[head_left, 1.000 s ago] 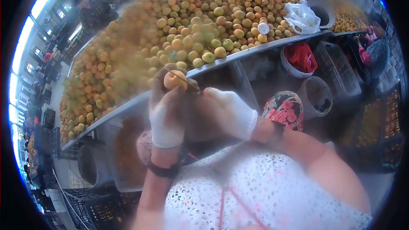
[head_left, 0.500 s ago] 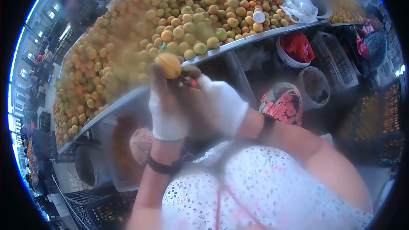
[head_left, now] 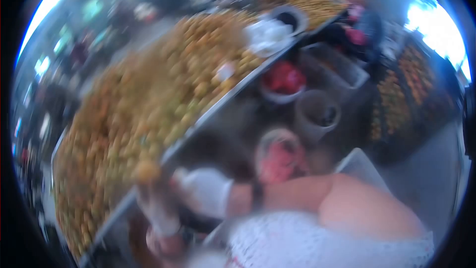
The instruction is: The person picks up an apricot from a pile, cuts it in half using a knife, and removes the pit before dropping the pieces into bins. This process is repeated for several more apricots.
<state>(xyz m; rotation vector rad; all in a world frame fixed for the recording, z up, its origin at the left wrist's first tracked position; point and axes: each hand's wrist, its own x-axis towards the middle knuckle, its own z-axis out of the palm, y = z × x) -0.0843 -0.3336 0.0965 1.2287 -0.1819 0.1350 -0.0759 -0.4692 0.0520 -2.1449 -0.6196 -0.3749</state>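
Observation:
The whole view is smeared by motion. My left hand (head_left: 157, 211), in a white glove with darkened fingers, holds up a yellow-orange apricot (head_left: 148, 171) at its fingertips. Close on its right is my right hand (head_left: 206, 191), also gloved, with its fingers curled toward the left hand. A small dark object with a red part showed in the right hand earlier; blur hides what it is now. Beyond both hands lies a large heap of apricots (head_left: 144, 119) on a long table with a pale metal edge (head_left: 225, 98).
A white plastic bag (head_left: 267, 35) and a small white container (head_left: 225, 71) sit on the heap. Below the table edge stand a bucket with red cloth (head_left: 283, 78), a grey bucket (head_left: 318, 110) and a crate (head_left: 334, 65). Fruit-filled crates (head_left: 391, 99) stand right. Blurred people are behind.
The view has swung rightward, so the table and hands appear lower and further left. The left hand still holds the apricot. The hands have moved slightly apart.

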